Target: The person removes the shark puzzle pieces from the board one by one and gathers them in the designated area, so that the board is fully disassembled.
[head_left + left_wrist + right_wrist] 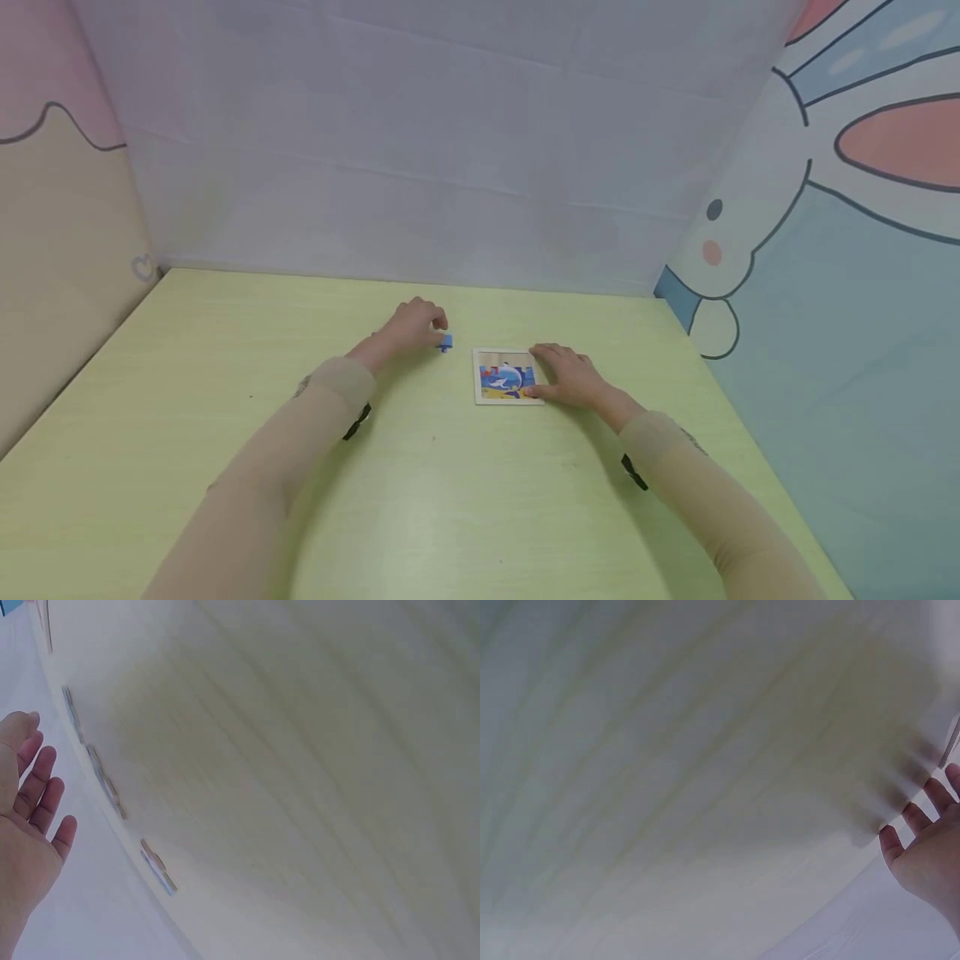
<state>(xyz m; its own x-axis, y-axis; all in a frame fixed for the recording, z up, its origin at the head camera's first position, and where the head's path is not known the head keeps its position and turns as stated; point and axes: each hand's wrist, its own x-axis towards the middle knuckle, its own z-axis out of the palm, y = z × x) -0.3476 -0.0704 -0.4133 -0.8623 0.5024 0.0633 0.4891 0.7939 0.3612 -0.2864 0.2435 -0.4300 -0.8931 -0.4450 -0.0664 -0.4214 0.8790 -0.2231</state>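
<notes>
A small square jigsaw puzzle (508,379) in a white-edged tray lies on the table, its picture a dolphin on blue water. Bare wood colour shows along the tray's upper part. My right hand (572,377) rests at the tray's right side, thumb over the lower right of the picture and fingers by the upper right corner. In the right wrist view its fingertips (889,829) touch the tabletop. My left hand (411,326) hovers with loosely bent fingers beside a blue puzzle piece (446,342). Several thin pieces (105,782) lie near it in the left wrist view, seen edge-on.
The pale yellow-green table (420,500) reaches back to a light cloth wall (405,150). A printed curtain with a cartoon rabbit (750,225) hangs along the right side, and a pink and cream one (60,208) on the left.
</notes>
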